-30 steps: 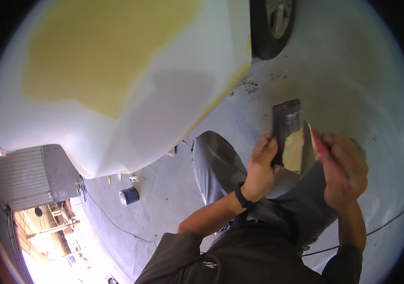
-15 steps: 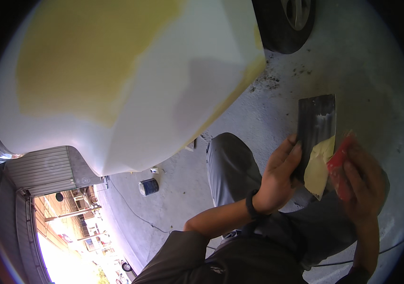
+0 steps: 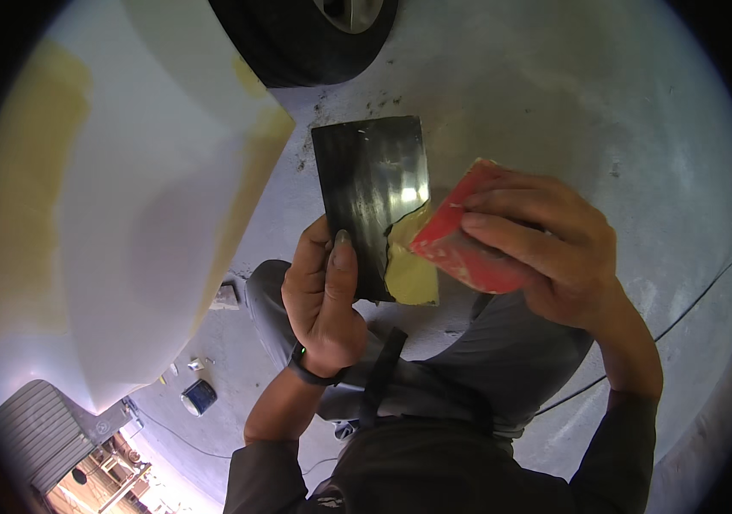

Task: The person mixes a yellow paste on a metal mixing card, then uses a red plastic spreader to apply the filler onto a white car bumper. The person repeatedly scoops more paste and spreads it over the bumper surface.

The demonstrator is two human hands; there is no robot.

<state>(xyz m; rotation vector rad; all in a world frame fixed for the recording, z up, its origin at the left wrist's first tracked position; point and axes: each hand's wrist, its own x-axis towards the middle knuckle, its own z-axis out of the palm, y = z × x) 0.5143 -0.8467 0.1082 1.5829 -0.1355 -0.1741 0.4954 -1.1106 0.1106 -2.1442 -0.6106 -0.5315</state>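
My left hand (image 3: 323,308) grips a flat dark rectangular board (image 3: 361,171) by its left edge. A lump of pale yellow paste (image 3: 410,270) covers the board's lower right corner. My right hand (image 3: 554,248) holds a red flat spreader (image 3: 460,231), smeared with pale residue, its fingers over the top. The spreader's lower left tip is at the paste's upper right edge; I cannot tell if they touch. Both hands are above my bent legs, to the right of a white car panel (image 3: 156,197) with yellowish patches.
A car tire (image 3: 289,51) stands at the top beside the panel. On the concrete floor lie a dark can (image 3: 199,397), small items (image 3: 195,363), a block (image 3: 224,298) and cables (image 3: 691,308). A corrugated shutter (image 3: 40,433) and bright doorway are at lower left.
The view has turned, so the panel and tire sit further left. The board and both hands have moved left in view, and the red spreader has risen and tilted across toward the board.
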